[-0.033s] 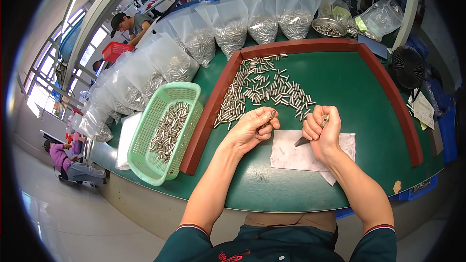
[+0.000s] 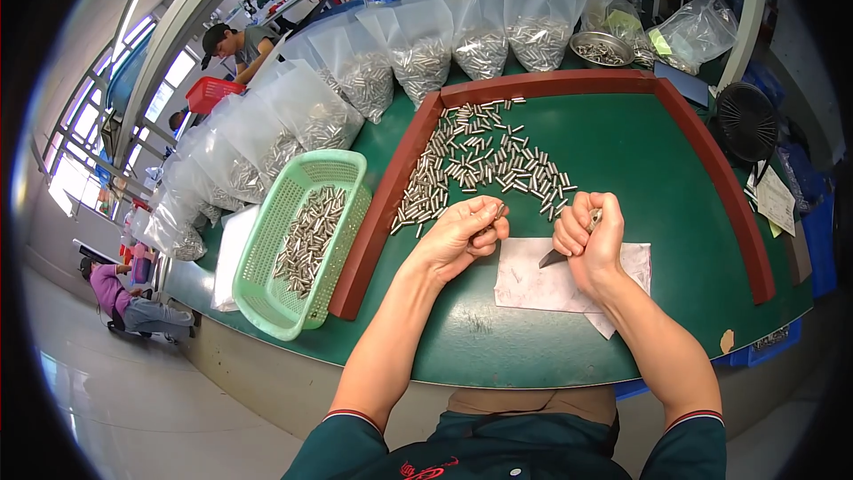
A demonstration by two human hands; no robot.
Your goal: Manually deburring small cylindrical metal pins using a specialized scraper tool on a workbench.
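Note:
My left hand (image 2: 464, 233) is closed in a pinch just beyond the front middle of the table, with a small metal pin (image 2: 499, 211) between thumb and fingers. To its right my right hand (image 2: 593, 244) makes a fist around a knife-like tool (image 2: 553, 259). The tool's dark, flat tip sticks out on the left of the fist, and its other end shows at the top; the rest is hidden. Below the right hand lies a stained white cloth or sheet (image 2: 533, 287). Beyond both hands, many loose metal pins (image 2: 480, 156) are spread on the green table (image 2: 640, 160).
A red-brown raised border (image 2: 546, 83) frames the work area. On the left stands a green basket (image 2: 258, 289) with pins inside. Clear bags of pins (image 2: 422, 62) line the far and left sides. A metal bowl (image 2: 602, 50) and black fan (image 2: 746, 123) are at right. Other people sit farther off.

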